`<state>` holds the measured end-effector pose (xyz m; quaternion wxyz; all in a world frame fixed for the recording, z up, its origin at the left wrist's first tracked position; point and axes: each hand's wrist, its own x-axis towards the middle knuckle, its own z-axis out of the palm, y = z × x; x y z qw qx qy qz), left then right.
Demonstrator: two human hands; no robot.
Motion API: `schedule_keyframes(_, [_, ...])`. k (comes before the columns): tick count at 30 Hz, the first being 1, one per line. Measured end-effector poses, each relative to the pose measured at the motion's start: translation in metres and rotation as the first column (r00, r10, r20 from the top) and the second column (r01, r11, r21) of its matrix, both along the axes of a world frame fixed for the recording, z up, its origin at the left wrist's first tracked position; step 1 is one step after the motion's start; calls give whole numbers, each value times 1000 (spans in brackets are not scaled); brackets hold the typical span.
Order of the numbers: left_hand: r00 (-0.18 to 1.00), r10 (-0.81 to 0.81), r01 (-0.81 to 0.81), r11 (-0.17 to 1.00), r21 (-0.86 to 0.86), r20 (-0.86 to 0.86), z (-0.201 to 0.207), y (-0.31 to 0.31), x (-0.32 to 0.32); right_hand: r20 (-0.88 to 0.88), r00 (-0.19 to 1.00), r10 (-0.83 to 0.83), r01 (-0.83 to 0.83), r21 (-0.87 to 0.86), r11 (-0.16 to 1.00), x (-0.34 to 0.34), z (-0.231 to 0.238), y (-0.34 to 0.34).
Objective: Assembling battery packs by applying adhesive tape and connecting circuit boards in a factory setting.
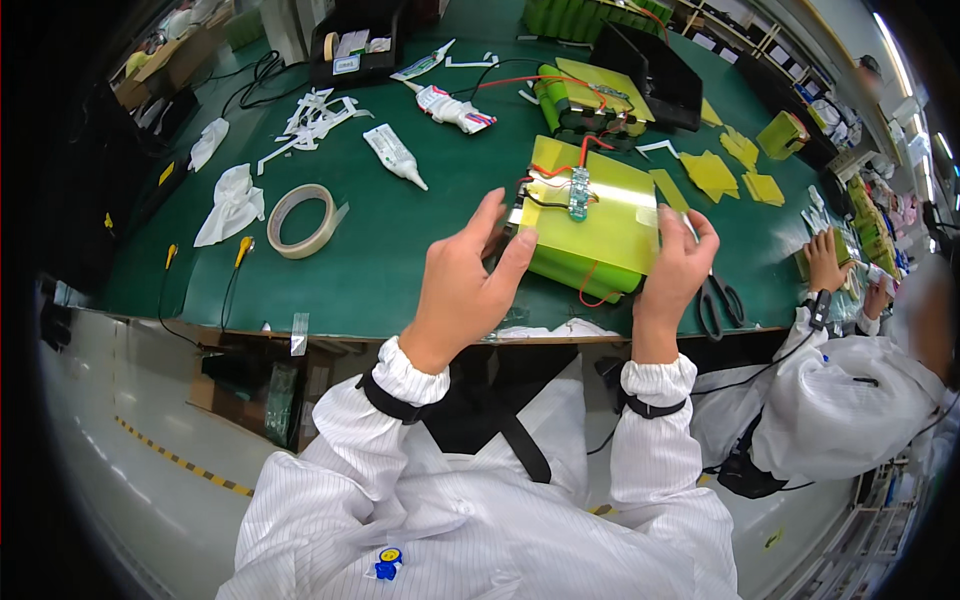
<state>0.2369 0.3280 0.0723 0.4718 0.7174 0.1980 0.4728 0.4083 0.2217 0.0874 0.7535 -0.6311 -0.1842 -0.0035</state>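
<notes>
A green battery pack (585, 274) lies on the table in front of me, topped by a yellow insulating sheet (610, 230). On the sheet sits a small circuit board (579, 193) with red and black wires. My left hand (468, 285) grips the pack's left end, its thumb over the sheet's near-left corner and its forefinger pointing away from me. At the right edge my right hand (674, 272) is closed on the pack, fingers bent and partly hiding one another. A patch of clear tape (647, 216) appears on the sheet beside those fingers.
Black scissors (720, 303) lie right of my right hand. Leftward are a tape roll (302, 221), a white tube (394, 155) and paper scraps (316, 122). Another wired pack (590, 100) stands behind, with yellow sheets (710, 175) farther right. A co-worker's hand (826, 262) works at right.
</notes>
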Motion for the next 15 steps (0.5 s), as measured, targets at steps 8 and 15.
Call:
schedule_keyframes(8, [978,-129,162,964,209,-163,11,10,-7,343,939,-26,0,75,997,-6,-12,-3])
schedule_keyframes(15, [981,-80,113,977,180,-179,11,12,-4,472,878,-82,113,-38,993,-4,-14,-14])
